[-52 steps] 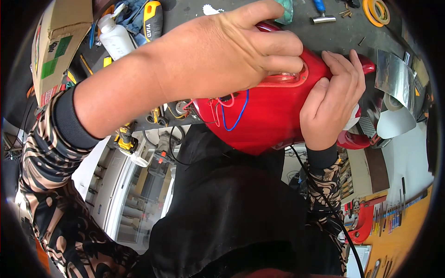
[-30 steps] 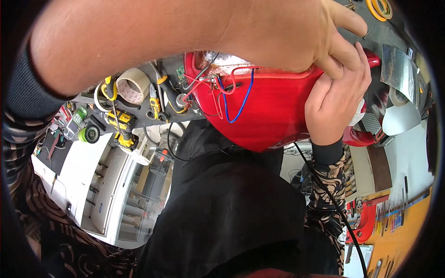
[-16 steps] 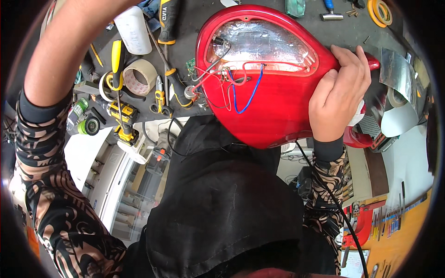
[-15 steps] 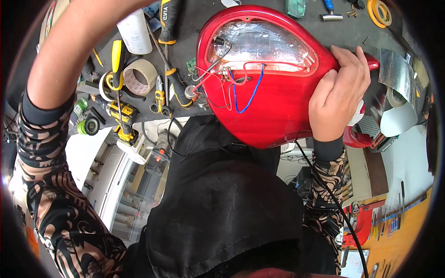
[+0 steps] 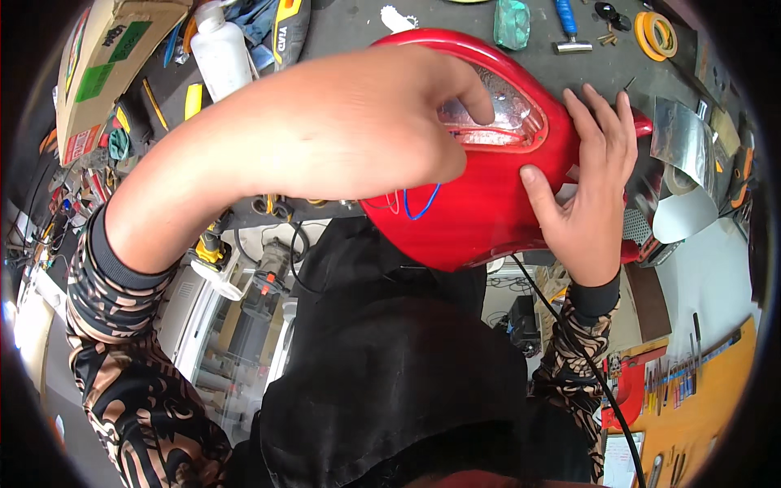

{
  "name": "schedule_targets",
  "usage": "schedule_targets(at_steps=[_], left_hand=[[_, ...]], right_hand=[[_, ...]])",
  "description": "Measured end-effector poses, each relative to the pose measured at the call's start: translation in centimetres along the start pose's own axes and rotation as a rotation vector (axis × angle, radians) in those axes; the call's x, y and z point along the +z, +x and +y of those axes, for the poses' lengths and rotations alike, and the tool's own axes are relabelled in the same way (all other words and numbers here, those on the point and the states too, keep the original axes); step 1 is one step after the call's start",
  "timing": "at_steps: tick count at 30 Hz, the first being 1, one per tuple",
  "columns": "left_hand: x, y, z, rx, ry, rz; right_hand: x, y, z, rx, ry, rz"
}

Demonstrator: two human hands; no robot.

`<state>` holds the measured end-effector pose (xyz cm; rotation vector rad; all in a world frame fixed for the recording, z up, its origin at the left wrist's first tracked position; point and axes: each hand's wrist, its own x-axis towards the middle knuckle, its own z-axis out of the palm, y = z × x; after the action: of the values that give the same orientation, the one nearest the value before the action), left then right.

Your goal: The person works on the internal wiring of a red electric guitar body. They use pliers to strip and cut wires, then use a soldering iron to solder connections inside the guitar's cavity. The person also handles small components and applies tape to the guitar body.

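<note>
A red electric guitar body (image 5: 496,203) lies across the bench edge with its foil-lined control cavity (image 5: 508,110) facing up. My left hand (image 5: 382,122) is above the cavity's left part, its fingers bent down and curled in. What those fingers hold, if anything, is hidden under the hand. Just below it a blue wire (image 5: 423,203) loops out over the red surface. Resting on the body's right side, my right hand (image 5: 590,179) has its fingers spread and its thumb apart. A black cable (image 5: 561,317) runs from the body's lower edge past my right forearm.
A cardboard box (image 5: 114,73) and a white bottle (image 5: 220,53) stand at the far left. Yellow tape rolls (image 5: 656,37), a blue-handled tool (image 5: 569,28) and a green block (image 5: 512,24) lie beyond the guitar. At right is a curled metal sheet (image 5: 679,134).
My left hand has come down from the top edge and moved right over the cavity. My right hand's fingers have spread wider. The guitar body has shifted slightly.
</note>
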<state>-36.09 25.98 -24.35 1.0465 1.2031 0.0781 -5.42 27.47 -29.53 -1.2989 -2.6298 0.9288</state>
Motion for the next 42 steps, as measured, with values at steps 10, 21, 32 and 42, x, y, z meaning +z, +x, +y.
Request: schedule_targets(at_steps=[10, 21, 32, 42], left_hand=[[0.3, 6.1, 1.4, -0.278, 0.082, -0.305], [0.4, 6.5, 1.7, -0.294, -0.142, -0.302], [0.8, 6.0, 1.2, -0.345, -0.417, -0.328], [1.3, 5.7, -1.5, -0.341, -0.675, -0.407]], right_hand=[[0.0, 0.4, 0.9, -0.048, 0.019, -0.004], [-0.1, 0.4, 1.1, -0.016, 0.065, -0.008], [-0.1, 0.5, 1.0, -0.013, 0.067, -0.029], [0.3, 0.5, 0.8, -0.043, 0.015, -0.016]])
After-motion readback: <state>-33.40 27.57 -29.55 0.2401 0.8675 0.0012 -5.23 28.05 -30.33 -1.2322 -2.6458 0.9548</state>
